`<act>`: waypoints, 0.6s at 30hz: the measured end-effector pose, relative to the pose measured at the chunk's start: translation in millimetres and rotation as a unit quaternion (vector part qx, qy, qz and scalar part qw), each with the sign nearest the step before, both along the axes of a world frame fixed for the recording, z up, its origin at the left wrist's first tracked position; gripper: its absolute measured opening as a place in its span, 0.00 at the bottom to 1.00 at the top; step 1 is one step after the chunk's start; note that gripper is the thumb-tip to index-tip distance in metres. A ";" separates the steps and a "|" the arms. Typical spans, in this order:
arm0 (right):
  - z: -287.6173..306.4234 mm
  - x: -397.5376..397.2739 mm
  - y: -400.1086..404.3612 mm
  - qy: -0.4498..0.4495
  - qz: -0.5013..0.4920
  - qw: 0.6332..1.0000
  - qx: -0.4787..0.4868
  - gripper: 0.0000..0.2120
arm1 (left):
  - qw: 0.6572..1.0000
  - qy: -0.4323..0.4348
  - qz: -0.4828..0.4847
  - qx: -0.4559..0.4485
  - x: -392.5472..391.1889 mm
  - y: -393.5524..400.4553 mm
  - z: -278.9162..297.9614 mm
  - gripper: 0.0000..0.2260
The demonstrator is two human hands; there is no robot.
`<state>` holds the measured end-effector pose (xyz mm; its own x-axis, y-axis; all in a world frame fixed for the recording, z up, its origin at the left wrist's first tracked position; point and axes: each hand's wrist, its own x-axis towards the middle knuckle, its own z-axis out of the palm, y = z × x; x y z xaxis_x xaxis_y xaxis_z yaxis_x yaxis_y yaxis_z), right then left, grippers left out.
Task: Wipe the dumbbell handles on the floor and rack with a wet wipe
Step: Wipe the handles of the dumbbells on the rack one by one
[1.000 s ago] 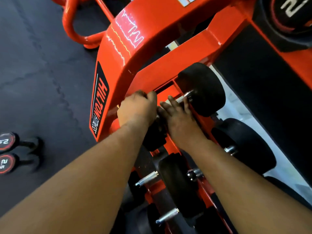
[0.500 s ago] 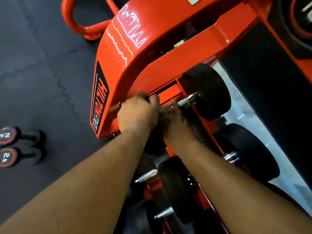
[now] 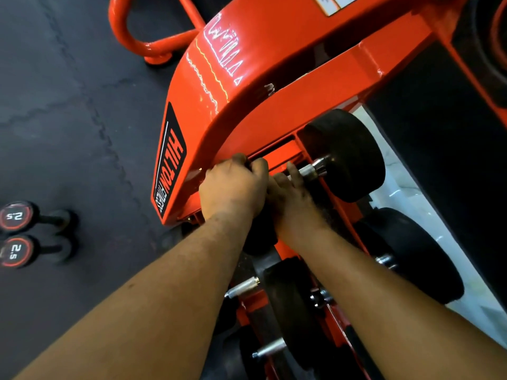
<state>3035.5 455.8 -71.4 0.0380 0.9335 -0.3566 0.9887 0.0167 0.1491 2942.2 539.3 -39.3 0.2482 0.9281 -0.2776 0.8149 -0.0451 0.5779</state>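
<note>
I am at the orange steel dumbbell rack [image 3: 274, 111], working on the top black rubber-headed dumbbell [image 3: 345, 154] in its cradle. My left hand [image 3: 233, 187] is curled into a fist over the near-left end of that dumbbell, just under the curved orange side panel; it seems to steady the weight, though what lies inside the fist is hidden from me. My right hand [image 3: 290, 198] presses against it from the right, fingers [image 3: 295, 171] laid along the knurled chrome handle [image 3: 310, 169], of which only a short bare stretch shows next to the far-right head. The wet wipe itself I cannot see; if I have it, it is under my right palm, and I cannot tell how tightly that hand closes.

As I judge it, this is the rack part of the job, mid-wipe on the top handle. Next I would run my right hand out along the bare knurled end up to the head, then drop to the nearer chrome handles [image 3: 242, 287] lower in the rack, which look untouched. The pair of small black 2.5 dumbbells [image 3: 16, 231] lies on the dark rubber floor [image 3: 68, 105], well apart at far left, waiting.
</note>
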 end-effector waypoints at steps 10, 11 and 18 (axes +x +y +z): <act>3.3 0.2 33.7 0.015 0.009 1.000 -0.021 0.14 | 1.000 0.003 0.013 -0.001 0.2 0.9 1.2 0.17; 5.6 -1.2 39.7 0.015 0.007 1.000 -0.018 0.13 | 1.000 0.003 0.014 -0.003 0.6 1.2 1.6 0.17; -36.3 10.6 -51.4 -0.034 -0.014 0.993 0.110 0.34 | 1.000 0.002 0.021 -0.007 0.6 1.1 0.6 0.18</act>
<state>3046.1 404.4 -107.7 0.0816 0.9867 -0.1407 0.9759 -0.0504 0.2121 2942.8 540.5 -38.7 0.2085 0.9339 -0.2906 0.8177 -0.0035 0.5756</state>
